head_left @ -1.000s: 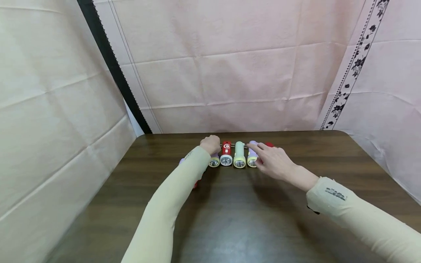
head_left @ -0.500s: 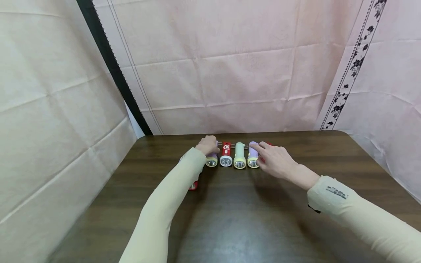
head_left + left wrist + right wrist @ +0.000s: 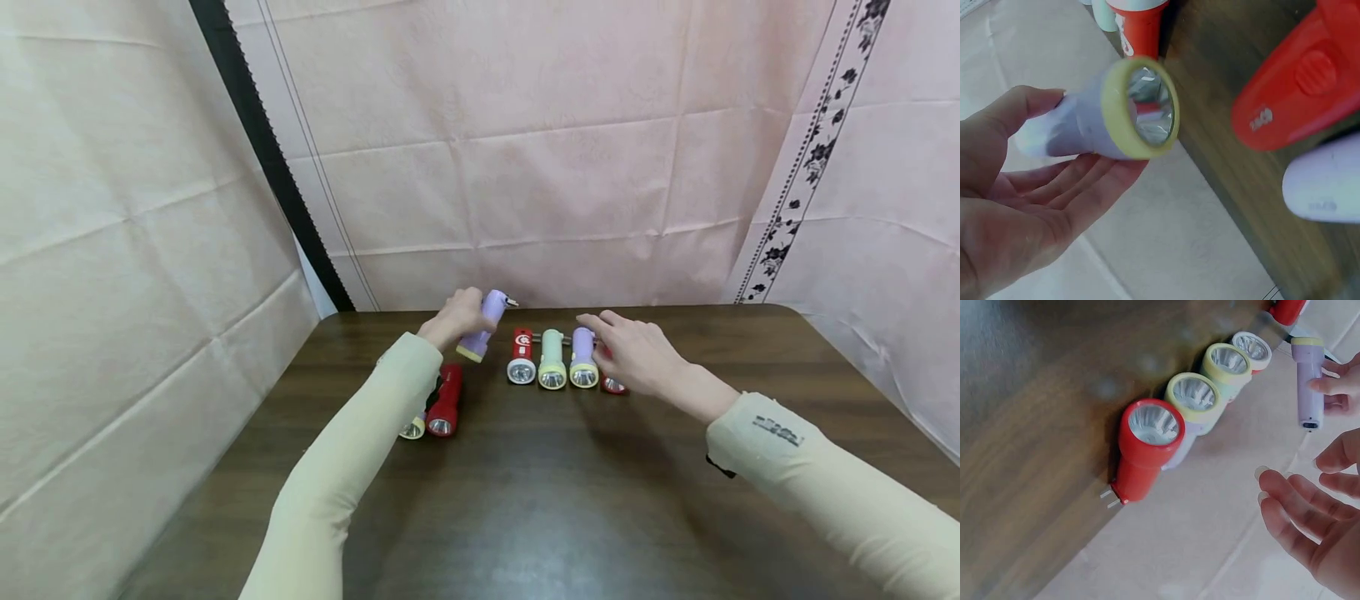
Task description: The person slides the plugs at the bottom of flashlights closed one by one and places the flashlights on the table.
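My left hand (image 3: 454,317) holds a lavender flashlight (image 3: 493,309) with a yellow rim, tilted above the table, its metal plug prongs pointing right. In the left wrist view the thumb and fingers pinch its lavender body (image 3: 1088,122), lens facing outward. My right hand (image 3: 637,353) hovers over the right end of a flashlight row, fingers loosely bent with nothing between them. That row has a red flashlight with a white head (image 3: 521,357), a mint one (image 3: 552,358), another lavender one (image 3: 583,358), and a red one (image 3: 1147,444) partly hidden by the right hand in the head view.
Beside my left forearm lie a red flashlight (image 3: 445,404) and a lavender one (image 3: 412,428), which the sleeve partly covers. The brown wooden table (image 3: 540,500) ends at a far edge just behind the row. Pale cloth (image 3: 562,192) hangs behind and at both sides.
My left hand has lifted the lavender flashlight from the row's left end and moved left with it, tilting it. The right hand has barely moved. The left-side flashlights show more.
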`<control>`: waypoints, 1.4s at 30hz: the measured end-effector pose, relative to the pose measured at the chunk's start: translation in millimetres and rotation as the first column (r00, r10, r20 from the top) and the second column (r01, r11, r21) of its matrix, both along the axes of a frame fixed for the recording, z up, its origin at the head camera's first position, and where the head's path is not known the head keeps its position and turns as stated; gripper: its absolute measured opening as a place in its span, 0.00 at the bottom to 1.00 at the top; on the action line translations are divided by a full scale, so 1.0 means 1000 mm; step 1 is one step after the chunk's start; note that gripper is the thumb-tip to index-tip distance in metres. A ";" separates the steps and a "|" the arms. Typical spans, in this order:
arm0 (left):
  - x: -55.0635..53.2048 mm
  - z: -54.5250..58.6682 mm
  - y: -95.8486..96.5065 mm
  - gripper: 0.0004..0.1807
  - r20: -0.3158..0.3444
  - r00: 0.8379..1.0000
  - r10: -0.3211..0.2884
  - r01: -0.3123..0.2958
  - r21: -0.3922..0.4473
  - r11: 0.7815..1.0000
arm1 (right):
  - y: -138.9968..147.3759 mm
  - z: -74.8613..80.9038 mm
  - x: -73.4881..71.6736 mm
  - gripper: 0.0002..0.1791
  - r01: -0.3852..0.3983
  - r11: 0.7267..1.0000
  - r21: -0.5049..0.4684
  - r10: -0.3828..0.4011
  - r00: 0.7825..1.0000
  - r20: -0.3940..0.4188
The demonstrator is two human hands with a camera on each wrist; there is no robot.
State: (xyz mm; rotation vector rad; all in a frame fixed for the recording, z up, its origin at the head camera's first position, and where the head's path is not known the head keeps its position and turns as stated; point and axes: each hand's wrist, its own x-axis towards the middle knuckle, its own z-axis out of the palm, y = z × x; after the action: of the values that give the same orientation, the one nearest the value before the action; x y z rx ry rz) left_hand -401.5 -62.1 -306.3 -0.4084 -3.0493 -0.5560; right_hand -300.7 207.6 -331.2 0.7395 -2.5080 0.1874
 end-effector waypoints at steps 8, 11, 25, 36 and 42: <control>0.004 -0.010 -0.006 0.14 -0.190 0.962 -0.195 0.197 -0.012 0.980 | 0.002 0.004 -0.003 0.28 0.004 1.000 0.017 -0.005 1.000 0.017; 0.007 -0.018 -0.008 0.15 -0.232 0.944 -0.236 0.235 -0.030 0.972 | 0.000 -0.001 -0.004 0.28 -0.009 1.000 0.022 0.009 1.000 0.016; 0.020 -0.024 -0.001 0.18 -0.232 0.934 -0.273 0.272 -0.036 0.962 | -0.016 -0.006 -0.002 0.31 -0.075 0.997 0.026 0.076 0.996 -0.042; 0.025 -0.022 0.011 0.17 -0.233 0.924 -0.302 0.297 -0.061 0.953 | -0.026 -0.010 -0.002 0.33 -0.096 0.993 0.066 0.098 0.995 -0.026; 0.028 -0.020 0.016 0.15 -0.258 0.910 -0.325 0.320 -0.066 0.945 | -0.031 -0.012 -0.002 0.34 -0.092 0.992 0.087 0.092 0.996 0.004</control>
State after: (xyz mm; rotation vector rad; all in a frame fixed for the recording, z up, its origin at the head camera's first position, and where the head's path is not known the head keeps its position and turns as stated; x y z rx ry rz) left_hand -373.5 -46.0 -326.0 -0.9199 -2.7448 -0.4317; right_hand -302.9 176.6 -343.7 0.8916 -2.4971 0.1102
